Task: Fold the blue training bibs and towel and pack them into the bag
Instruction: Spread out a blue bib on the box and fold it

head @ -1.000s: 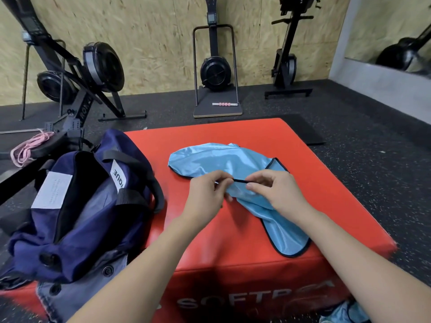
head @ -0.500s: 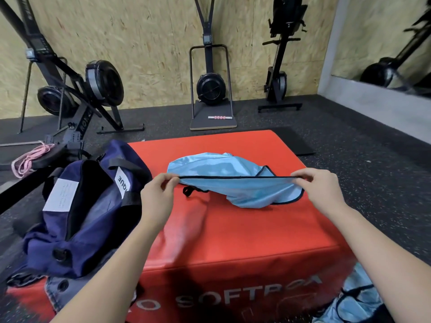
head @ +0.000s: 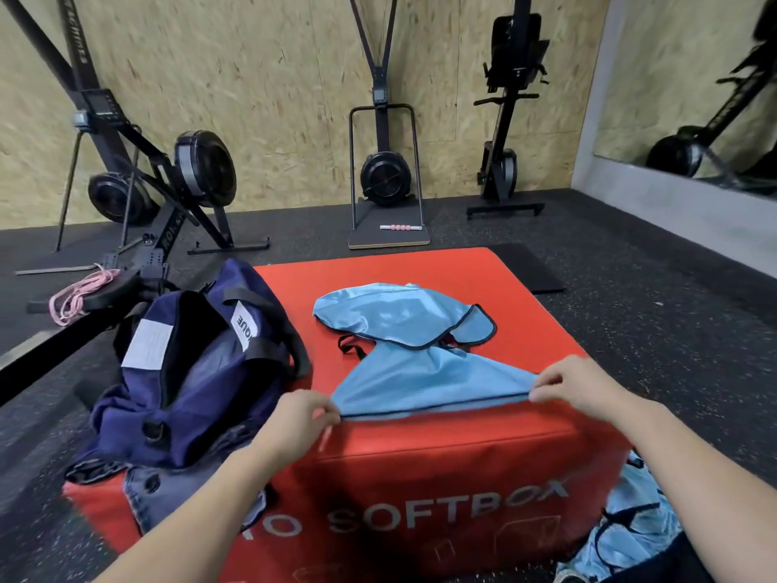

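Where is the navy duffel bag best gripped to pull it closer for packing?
Probably by the black strap arching over the navy duffel bag, on its side nearest the blue bib. The strap stands clear of the slumped fabric, so fingers could hook under it. The left hand is nearest, coming from the right, though it now pinches the bib's hem, as does the right hand.

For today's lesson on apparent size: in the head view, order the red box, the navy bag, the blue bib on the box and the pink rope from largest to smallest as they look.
1. red box
2. navy bag
3. blue bib, nearly the bag's size, so that order is unsure
4. pink rope, smallest, though it lies farther from the camera
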The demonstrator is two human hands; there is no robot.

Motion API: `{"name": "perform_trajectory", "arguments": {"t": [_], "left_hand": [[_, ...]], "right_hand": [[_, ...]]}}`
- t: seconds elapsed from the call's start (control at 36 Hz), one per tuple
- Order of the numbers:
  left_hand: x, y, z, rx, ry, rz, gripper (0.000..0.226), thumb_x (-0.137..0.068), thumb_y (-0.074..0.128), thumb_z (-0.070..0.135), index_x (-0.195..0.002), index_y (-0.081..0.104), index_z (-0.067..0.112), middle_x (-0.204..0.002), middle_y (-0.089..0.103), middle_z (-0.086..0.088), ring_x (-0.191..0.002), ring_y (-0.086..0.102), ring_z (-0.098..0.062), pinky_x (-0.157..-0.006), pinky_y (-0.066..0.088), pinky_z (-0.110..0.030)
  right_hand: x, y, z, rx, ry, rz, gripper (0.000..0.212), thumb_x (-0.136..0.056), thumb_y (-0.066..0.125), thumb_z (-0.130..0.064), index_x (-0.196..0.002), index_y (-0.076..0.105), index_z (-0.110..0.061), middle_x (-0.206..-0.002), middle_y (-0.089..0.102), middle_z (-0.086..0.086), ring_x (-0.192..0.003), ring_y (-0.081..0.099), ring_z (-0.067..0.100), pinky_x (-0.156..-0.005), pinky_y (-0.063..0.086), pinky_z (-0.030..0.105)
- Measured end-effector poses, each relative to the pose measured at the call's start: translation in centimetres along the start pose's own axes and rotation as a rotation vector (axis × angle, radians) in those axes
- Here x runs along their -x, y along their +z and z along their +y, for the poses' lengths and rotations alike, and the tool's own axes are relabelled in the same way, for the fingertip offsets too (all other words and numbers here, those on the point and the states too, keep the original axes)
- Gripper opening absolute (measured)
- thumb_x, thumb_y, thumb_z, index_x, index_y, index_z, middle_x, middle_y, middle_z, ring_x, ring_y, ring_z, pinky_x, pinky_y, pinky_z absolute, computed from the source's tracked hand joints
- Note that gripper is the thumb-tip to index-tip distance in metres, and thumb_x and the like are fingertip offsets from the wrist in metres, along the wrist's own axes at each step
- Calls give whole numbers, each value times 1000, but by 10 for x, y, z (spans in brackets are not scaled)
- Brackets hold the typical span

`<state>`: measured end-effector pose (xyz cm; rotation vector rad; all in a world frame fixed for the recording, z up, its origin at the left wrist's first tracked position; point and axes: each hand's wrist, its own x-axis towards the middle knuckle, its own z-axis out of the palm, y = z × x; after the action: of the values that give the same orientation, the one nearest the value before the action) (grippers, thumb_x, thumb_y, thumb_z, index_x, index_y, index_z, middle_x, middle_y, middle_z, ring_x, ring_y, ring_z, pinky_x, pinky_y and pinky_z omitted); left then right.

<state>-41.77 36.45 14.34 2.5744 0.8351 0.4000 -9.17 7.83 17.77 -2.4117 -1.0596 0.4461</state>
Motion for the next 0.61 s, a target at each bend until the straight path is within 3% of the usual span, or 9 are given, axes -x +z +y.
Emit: {"name": "perform_trajectory", "arguments": {"t": [0.06, 0.14, 0.22, 0.31, 0.42, 0.5, 0.61], "left_hand": [[4, 6, -4, -119, 64, -135, 20, -80, 66, 44, -82, 77, 27, -83, 73, 11, -86, 62, -12, -83, 47, -25], [-1, 15, -9, -144, 115, -82, 41, -82, 50, 67, -81, 73, 33, -75, 65, 24, -83, 55, -7, -85, 48, -34], [-11, 20, 7, -86, 147, 18, 32, -88, 55, 57, -76, 71, 32, -72, 61, 25, -81, 54, -9, -86, 47, -36], [-30, 26, 27, -47, 115, 72, 16, -91, 67, 36, -95, 77, 25, -101, 72, 11, -101, 59, -16, -93, 43, -33], [-65, 42, 44, 30, 100, 77, 19, -91, 68, 27, -108, 75, 20, -110, 71, 3, -108, 60, -19, -94, 40, -26], [-92, 53, 57, 88, 81, 80, 26, -91, 67, 23, -117, 71, 19, -113, 68, 2, -104, 60, -16, -88, 37, -19], [-123, 68, 63, 159, 57, 75, 35, -89, 70, 24, -124, 66, 23, -119, 63, 4, -99, 59, -13, -95, 46, -32]], "right_hand": [[1, 6, 1, 99, 24, -112, 8, -72, 85, -39, -76, 79, -34, -83, 75, -15, -89, 66, 6, -79, 47, 18], [-3, 12, -3, 114, 17, -103, 15, -74, 82, -47, -81, 78, -34, -90, 73, -13, -92, 64, 7, -83, 47, 26], [-13, 18, -14, 50, -29, 13, 13, -79, 79, -44, -84, 77, -33, -90, 72, -11, -92, 62, 10, -80, 44, 27], [-32, 29, -26, -16, -109, 95, 13, -84, 76, -41, -89, 78, -29, -99, 72, -11, -101, 59, 10, -92, 44, 32], [-64, 47, -45, -64, -202, 93, 15, -90, 71, -29, -102, 77, -22, -108, 73, -8, -107, 62, 12, -94, 43, 27], [-93, 58, -58, -46, -269, 98, 25, -91, 67, -15, -115, 73, -15, -114, 71, -2, -107, 62, 13, -87, 40, 19], [-130, 68, -65, -74, -294, 139, 31, -90, 66, -5, -120, 70, -16, -119, 65, -1, -108, 60, 15, -92, 41, 22]]}}
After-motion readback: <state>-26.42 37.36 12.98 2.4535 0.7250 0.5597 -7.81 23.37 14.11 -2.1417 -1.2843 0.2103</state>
